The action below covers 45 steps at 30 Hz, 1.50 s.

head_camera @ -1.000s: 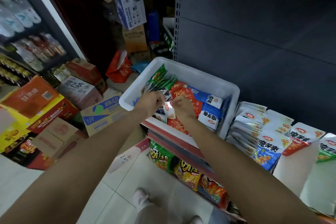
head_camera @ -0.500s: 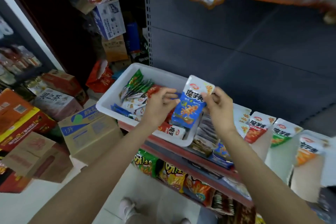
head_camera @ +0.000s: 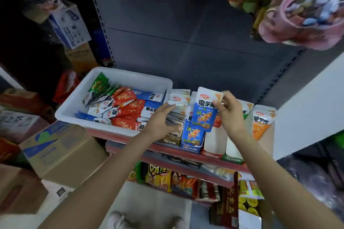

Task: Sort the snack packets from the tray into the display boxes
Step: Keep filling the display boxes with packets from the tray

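At the centre of the frame, the right hand point(head_camera: 229, 115) pinches a blue packet point(head_camera: 204, 112) by its top corner, now carried out of the white tray point(head_camera: 119, 78) at centre left and held over the blue display box point(head_camera: 191, 137). The left hand point(head_camera: 163, 119), fingers loosely spread, rests on the neighbouring grey packets point(head_camera: 176, 115), steadying them. Insertion looks imminent.

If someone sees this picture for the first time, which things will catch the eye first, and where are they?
First is the blue and white snack packet in the middle, which the right hand pinches by its top edge above the blue display box. To its left, the left hand rests on a row of packets in the next box. Further left on the shelf sits the white tray, full of red, blue and green packets.
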Available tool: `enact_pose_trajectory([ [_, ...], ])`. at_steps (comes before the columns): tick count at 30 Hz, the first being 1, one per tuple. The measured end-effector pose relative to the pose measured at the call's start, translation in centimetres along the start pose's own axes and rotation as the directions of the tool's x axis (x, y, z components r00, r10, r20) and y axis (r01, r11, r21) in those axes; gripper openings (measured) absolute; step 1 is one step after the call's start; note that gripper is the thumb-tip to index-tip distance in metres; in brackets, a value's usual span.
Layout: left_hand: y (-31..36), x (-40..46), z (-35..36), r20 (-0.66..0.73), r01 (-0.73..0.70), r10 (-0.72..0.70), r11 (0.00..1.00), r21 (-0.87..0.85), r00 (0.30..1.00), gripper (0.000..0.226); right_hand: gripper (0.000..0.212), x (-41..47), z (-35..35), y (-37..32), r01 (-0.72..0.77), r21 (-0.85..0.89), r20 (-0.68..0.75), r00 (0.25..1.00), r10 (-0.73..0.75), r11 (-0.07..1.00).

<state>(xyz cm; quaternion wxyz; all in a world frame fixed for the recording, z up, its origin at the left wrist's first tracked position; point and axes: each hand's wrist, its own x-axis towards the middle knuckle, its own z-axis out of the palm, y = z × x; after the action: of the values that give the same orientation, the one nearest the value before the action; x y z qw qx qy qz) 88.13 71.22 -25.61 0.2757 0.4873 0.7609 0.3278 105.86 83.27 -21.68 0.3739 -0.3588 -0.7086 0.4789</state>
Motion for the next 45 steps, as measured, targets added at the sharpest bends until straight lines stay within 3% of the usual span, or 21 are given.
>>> enact_pose_trajectory([
  [5, 0.2, -0.1, -0.1, 0.037, 0.018, -0.018, 1.000, 0.008, 0.999, 0.089, 0.031, -0.7, 1.2, 2.1, -0.022, -0.175, 0.041, 0.999, 0.029, 0.984],
  [9, 0.4, -0.1, 0.0, 0.023, 0.030, -0.030, 1.000, 0.004, 0.999, 0.087, 0.026, -1.1, 1.8, 2.5, -0.030, -0.229, 0.078, 0.996, 0.049, 0.973],
  [12, 0.4, -0.2, 0.1, 0.020, 0.041, -0.041, 0.999, -0.002, 0.999, 0.086, 0.010, -2.1, 1.9, 3.4, 0.028, -0.546, 0.133, 0.990, 0.054, 0.837],
  [16, 0.5, -0.1, 0.0, 0.020, 0.047, -0.047, 0.999, 0.007, 0.999, 0.086, 0.044, -2.8, 2.1, 3.6, 0.100, -0.683, 0.151, 0.988, 0.007, 0.724],
  [18, 0.6, -0.1, -0.1, 0.023, 0.046, -0.046, 0.999, 0.019, 0.999, 0.087, 0.049, -2.6, 2.2, 3.1, 0.148, -0.741, 0.182, 0.983, -0.015, 0.655],
  [25, 0.5, -0.2, -0.6, 0.048, 0.032, -0.035, 0.998, 0.062, 0.998, 0.090, 0.042, -1.3, 2.6, 3.0, 0.175, -0.730, 0.272, 0.961, 0.045, 0.661],
  [34, 0.4, 0.0, -1.0, 0.067, 0.030, -0.036, 0.996, 0.089, 0.997, 0.087, 0.041, -2.2, 3.4, 2.7, 0.195, -0.837, 0.277, 0.957, 0.088, 0.511],
  [39, 0.3, -0.1, -2.2, -0.056, 0.056, -0.064, 0.989, -0.137, 0.996, 0.044, 0.032, -1.4, 3.8, 0.2, 0.197, -0.770, 0.258, 0.966, 0.015, 0.607],
  [41, -0.2, 0.1, -3.0, -0.139, 0.055, -0.073, 0.990, -0.129, 0.988, 0.033, 0.028, -0.9, 4.9, -1.1, 0.232, -0.716, 0.251, 0.966, -0.068, 0.658],
  [45, -2.6, 0.1, -5.6, -0.227, 0.085, -0.103, 0.992, -0.088, 0.968, 0.025, 0.031, 0.4, 9.5, -3.0, 0.272, -0.588, 0.341, 0.937, -0.071, 0.762],
])
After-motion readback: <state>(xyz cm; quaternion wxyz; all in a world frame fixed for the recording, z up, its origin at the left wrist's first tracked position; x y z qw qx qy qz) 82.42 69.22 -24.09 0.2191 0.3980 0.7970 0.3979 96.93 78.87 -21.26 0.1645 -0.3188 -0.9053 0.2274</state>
